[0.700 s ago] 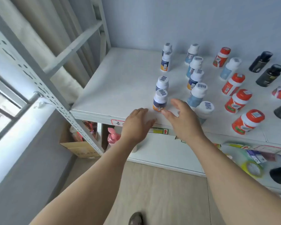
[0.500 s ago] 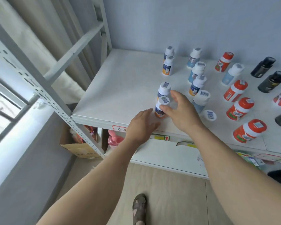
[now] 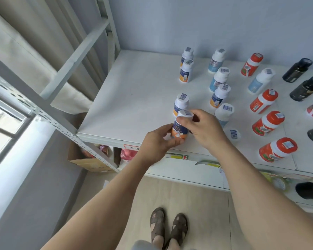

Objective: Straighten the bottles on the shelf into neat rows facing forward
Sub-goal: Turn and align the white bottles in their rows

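A pale blue wall stood behind a white metal shelf (image 3: 139, 98), its top board scattered with small bottles. At the near edge of that board, toward the left end of the cluster, both hands had hold of one white-capped bottle with a blue and orange label (image 3: 180, 127). The left hand (image 3: 156, 144) curled round its lower body from the near left side, thumb and fingers wrapped on the label. The right hand (image 3: 203, 129) pinched the neck and cap from the right, thumb across the front. The bottle stood roughly upright, just in front of a matching bottle (image 3: 181, 103). Farther back stood two more of the same kind (image 3: 186, 71). To the right ran a column of light blue bottles (image 3: 220, 78), then red-capped orange bottles (image 3: 264, 103), and black bottles (image 3: 307, 88) at the far right. A loose white cap (image 3: 233, 134) lay just right of the right hand. Sandalled feet (image 3: 168, 226) showed on the floor below.
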`<state>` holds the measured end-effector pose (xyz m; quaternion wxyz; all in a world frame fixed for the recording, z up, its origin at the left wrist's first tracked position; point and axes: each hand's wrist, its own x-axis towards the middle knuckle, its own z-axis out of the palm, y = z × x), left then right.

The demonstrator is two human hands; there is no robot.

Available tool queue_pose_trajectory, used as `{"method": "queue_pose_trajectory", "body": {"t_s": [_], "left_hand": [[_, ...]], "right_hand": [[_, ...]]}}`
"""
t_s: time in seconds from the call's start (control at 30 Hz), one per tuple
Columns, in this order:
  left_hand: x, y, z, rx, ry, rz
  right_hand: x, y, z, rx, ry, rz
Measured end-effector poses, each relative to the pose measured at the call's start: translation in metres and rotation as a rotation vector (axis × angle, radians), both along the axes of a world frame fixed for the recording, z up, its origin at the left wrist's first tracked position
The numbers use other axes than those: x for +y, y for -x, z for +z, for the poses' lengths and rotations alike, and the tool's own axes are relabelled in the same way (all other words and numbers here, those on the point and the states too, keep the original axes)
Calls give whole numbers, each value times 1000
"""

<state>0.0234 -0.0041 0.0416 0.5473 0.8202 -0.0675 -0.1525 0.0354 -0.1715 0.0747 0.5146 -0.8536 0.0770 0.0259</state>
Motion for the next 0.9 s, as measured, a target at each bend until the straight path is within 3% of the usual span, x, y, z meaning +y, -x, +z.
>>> {"method": "queue_pose_trajectory", "body": {"t_s": [0.17, 0.47, 0.53, 0.7, 0.9], "left_hand": [[1, -2, 16, 240, 267, -59], [2, -13, 22, 304, 275, -95], [2, -16, 19, 257, 201, -92], [8, -26, 9, -100, -295, -111], [22, -31, 4, -267, -460, -161]], "right_hand": [[-2, 1, 1, 69, -55, -81], [-4, -8, 4, 92, -72, -103], [-4, -10, 1, 90, -83, -96], [-3, -8, -7, 39, -96, -40], [1, 1, -23, 56, -114, 22]]}}
